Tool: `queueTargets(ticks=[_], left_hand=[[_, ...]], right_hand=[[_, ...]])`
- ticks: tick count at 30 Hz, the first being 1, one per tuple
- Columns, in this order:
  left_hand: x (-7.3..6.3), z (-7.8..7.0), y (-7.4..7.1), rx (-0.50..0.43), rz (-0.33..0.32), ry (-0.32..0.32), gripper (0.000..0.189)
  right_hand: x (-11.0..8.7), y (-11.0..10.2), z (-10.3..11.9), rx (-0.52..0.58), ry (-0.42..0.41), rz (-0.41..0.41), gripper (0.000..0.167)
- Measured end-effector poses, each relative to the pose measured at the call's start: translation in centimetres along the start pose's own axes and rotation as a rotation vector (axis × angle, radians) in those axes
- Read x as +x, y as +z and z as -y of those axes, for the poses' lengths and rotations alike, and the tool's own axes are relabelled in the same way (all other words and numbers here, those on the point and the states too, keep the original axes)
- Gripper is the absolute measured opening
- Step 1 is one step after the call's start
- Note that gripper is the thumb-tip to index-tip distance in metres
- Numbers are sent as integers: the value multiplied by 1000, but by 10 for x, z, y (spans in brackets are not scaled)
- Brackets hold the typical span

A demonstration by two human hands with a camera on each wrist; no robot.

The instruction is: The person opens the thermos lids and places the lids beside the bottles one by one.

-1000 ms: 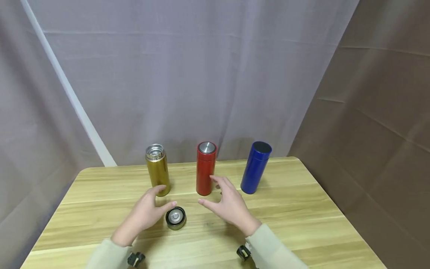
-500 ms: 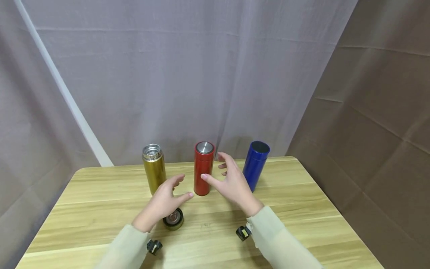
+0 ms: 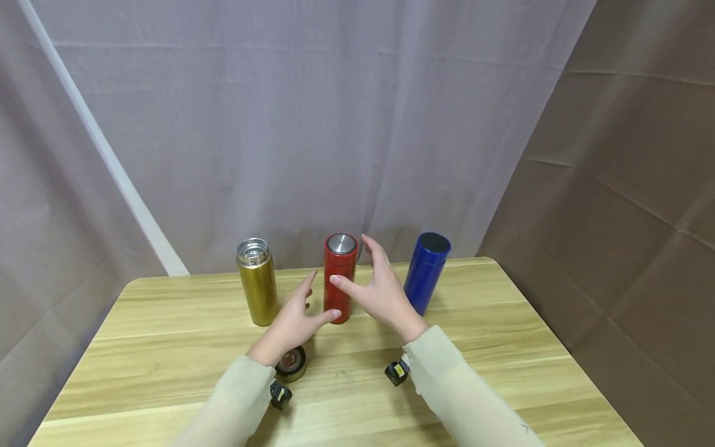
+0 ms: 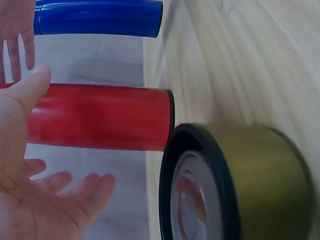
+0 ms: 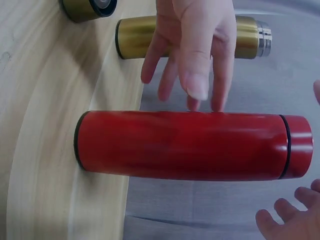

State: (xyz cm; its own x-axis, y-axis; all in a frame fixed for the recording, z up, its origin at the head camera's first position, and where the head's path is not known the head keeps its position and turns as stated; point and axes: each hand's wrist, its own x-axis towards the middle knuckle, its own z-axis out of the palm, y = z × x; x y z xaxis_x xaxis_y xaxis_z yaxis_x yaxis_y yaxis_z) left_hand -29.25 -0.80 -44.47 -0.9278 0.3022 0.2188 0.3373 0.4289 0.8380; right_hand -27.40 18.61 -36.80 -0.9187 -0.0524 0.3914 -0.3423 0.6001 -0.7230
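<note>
A red thermos [image 3: 338,292] with a silver-topped lid stands upright between my two hands. My left hand [image 3: 293,323] is at its lower left, fingers spread and thumb overlapping its base in the head view. On its right, near the lid, my right hand [image 3: 382,295] holds its thumb and fingers apart. In the right wrist view, a gap shows between the right hand's fingers [image 5: 282,215] and the red thermos [image 5: 190,145]. The gold lid [image 4: 260,180] lies upturned on the table, partly hidden by my left wrist in the head view.
An uncapped gold thermos [image 3: 258,288] stands at the left, its steel mouth showing. To the right is a blue thermos [image 3: 427,270] with a dark top, partly behind my right hand. The wooden table [image 3: 503,360] ends at a grey curtain [image 3: 279,136] behind the bottles.
Both hands have moved forward to the red thermos, the left also to the right. The right hand has risen toward the lid. The bottles stand where they were.
</note>
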Motion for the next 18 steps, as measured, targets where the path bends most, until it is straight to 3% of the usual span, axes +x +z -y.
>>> queueTargets(ticks=[3, 12, 18], left_hand=[[2, -2, 3, 31, 13, 7, 103], [0, -6, 7, -28, 48, 11, 100], [-5, -6, 11, -77, 45, 40, 97]], right_hand=[[1, 3, -1, 1, 1, 3, 102], [-1, 11, 1, 70, -26, 25, 101], [-3, 9, 3, 24, -57, -3, 100]])
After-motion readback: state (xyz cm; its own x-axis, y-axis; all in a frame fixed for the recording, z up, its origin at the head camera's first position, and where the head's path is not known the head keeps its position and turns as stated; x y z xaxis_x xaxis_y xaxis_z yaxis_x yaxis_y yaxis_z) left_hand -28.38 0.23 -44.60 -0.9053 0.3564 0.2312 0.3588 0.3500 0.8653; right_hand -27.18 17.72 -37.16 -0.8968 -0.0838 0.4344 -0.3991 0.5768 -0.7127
